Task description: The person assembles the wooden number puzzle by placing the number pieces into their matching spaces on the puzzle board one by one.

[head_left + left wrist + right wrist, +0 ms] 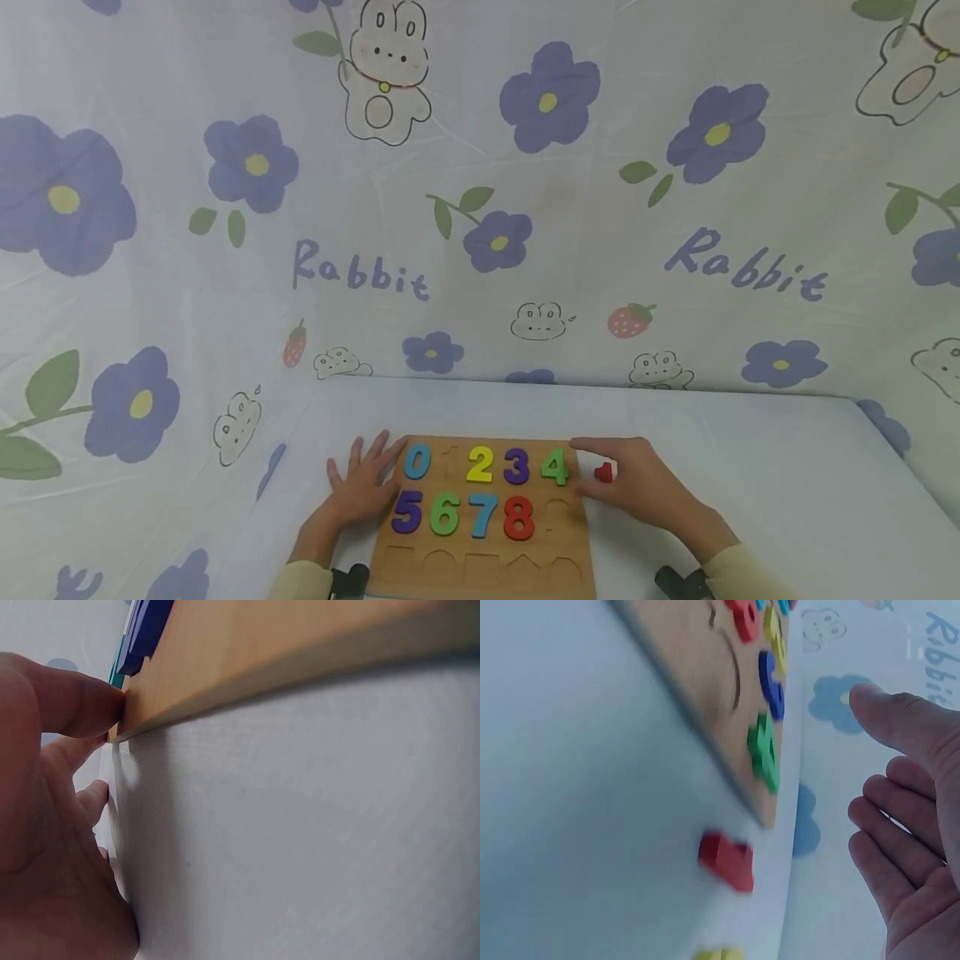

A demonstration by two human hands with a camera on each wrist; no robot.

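Observation:
A wooden number board (498,492) lies on the white table, with coloured digits in its slots; the 1 slot and the one after the 8 (519,518) hold no digit. My left hand (363,483) is at its upper left corner, fingers spread, the thumb (82,705) touching the board's edge in the left wrist view. By the upper right corner is my right hand (637,483), index finger and thumb extended. In the right wrist view that hand (907,802) appears apart from the board, holding nothing. A small red piece (727,861) lies on the table beside the board.
Part of a yellow piece (718,954) shows at the bottom of the right wrist view. The board's lower row has several shallow outlined recesses. A patterned cloth (480,167) with flowers and rabbits hangs behind the table (787,483).

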